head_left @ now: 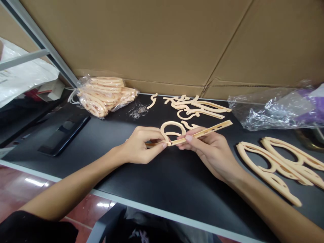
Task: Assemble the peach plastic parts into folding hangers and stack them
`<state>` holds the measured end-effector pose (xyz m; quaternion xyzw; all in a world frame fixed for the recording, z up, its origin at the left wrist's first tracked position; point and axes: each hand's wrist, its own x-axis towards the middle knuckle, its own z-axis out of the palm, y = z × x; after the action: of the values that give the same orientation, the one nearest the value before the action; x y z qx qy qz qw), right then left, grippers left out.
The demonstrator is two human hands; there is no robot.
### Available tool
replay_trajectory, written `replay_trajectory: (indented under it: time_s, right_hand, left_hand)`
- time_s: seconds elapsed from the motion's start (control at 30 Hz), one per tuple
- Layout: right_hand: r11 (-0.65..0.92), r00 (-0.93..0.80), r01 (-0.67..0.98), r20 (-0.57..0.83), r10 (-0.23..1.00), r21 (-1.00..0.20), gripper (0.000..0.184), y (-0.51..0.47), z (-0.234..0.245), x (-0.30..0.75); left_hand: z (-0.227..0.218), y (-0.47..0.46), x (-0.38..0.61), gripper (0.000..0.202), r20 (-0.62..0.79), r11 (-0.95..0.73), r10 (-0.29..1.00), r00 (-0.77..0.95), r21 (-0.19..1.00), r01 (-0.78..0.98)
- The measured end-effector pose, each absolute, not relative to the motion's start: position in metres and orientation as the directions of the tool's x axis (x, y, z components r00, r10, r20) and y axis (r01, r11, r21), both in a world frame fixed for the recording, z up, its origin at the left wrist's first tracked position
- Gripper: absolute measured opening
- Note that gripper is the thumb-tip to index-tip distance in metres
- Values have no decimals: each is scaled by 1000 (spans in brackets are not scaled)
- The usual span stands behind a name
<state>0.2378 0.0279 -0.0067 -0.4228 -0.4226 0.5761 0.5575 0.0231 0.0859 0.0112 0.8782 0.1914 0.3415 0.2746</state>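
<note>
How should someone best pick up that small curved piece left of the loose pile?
Probably pinch the small curved piece across its slim middle, from above and the near side: it lies flat on the black tabletop, with cardboard standing close behind.

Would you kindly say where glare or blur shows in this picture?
Head view: bright streaks of glare on the red floor, glints on the clear bag at right; the hanger in the left hand and right hand looks fairly sharp, the pale print at the bottom too soft to read.
</note>
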Motion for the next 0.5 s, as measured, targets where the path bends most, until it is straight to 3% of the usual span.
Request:
replay_trajectory:
  time_s: [0.33,0.5]
  right_hand:
    - [-13,-21,-303,-7,1000,-953,16,29,-6,236]
    - [-39,-14,-325,-36,999,-945,19,29,-6,236]
  left_hand:
    - [12,86,24,11,497,-771,519,696,623,130]
    - [13,87,21,17,418,-700,541,730,704,115]
